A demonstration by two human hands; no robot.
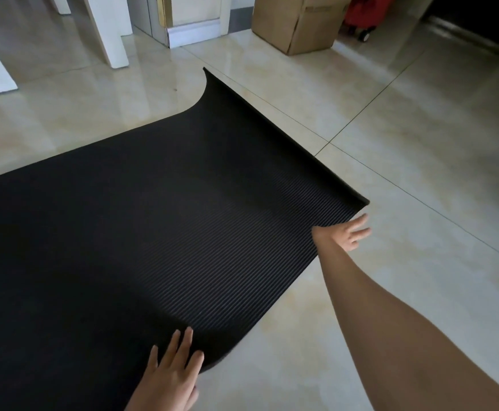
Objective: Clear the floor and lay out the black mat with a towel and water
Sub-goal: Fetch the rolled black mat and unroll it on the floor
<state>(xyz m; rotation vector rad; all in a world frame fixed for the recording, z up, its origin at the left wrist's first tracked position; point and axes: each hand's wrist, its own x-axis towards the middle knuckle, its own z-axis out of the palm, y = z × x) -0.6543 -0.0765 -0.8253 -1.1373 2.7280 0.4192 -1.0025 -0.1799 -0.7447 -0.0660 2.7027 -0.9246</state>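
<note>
Pressed flat with fingers spread, the left hand (168, 378) is being rested on the near edge of the black mat (123, 226), gripping nothing. Farther out, the mat's curled end is being met by the right hand (347, 232), open-fingered, above the pale tiled floor (420, 173)

We see a matt black foam-like mat (141, 221) with fine ribbed grooves across its top, lying on glossy, smooth cream stone-look floor tiles (405, 149) that throw reflections, with a dull brown cardboard box (295, 25) and smooth white-painted furniture legs (108, 34) beyond.
</note>
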